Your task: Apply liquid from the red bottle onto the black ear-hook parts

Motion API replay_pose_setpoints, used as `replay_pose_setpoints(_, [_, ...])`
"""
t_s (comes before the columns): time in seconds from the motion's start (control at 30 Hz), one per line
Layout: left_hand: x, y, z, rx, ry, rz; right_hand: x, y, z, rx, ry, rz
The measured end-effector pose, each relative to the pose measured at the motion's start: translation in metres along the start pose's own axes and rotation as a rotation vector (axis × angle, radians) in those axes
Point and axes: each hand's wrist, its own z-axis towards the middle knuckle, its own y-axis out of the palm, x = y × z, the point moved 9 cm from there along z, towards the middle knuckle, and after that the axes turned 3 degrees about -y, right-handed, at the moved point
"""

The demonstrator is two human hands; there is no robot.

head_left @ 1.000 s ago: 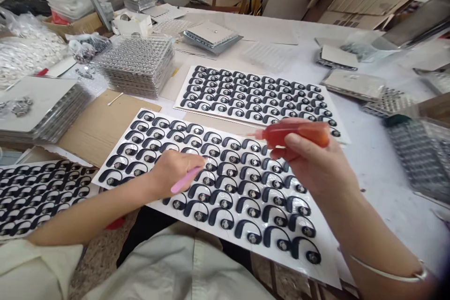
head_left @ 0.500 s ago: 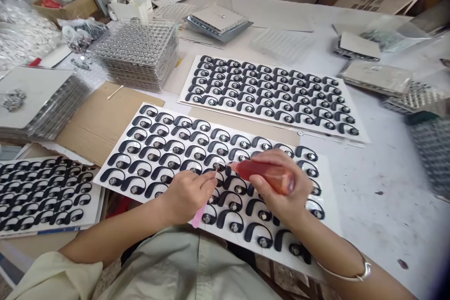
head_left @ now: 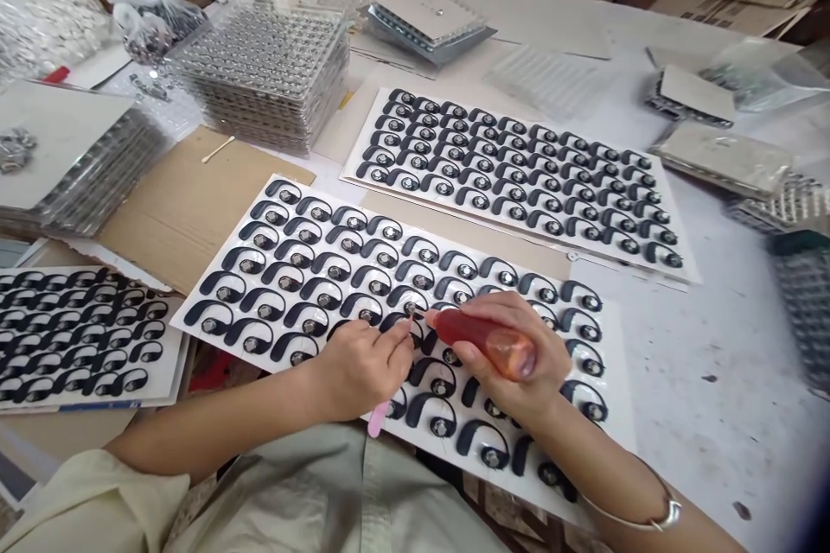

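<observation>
Orange-red bottle [head_left: 483,343], pink stick [head_left: 378,419], black earhooks [head_left: 263,304] in rows

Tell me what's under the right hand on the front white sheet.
The right hand, gripping a red squeeze bottle, sits over black hook-shaped pieces on the white sheet. Those around it show; those beneath are covered, their number hidden.

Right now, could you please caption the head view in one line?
Left hand holds a pink stick, right hand a red squeeze bottle, over black ear hooks.
</observation>
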Motion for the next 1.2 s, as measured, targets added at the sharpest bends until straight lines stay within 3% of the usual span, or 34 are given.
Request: replay_pose_setpoints(1.2, [-0.0011, -0.0014, -0.0017, 0.036, -0.026, -0.032, -0.0048, 0.0022, -0.0008, 0.004, -0.038, -0.095])
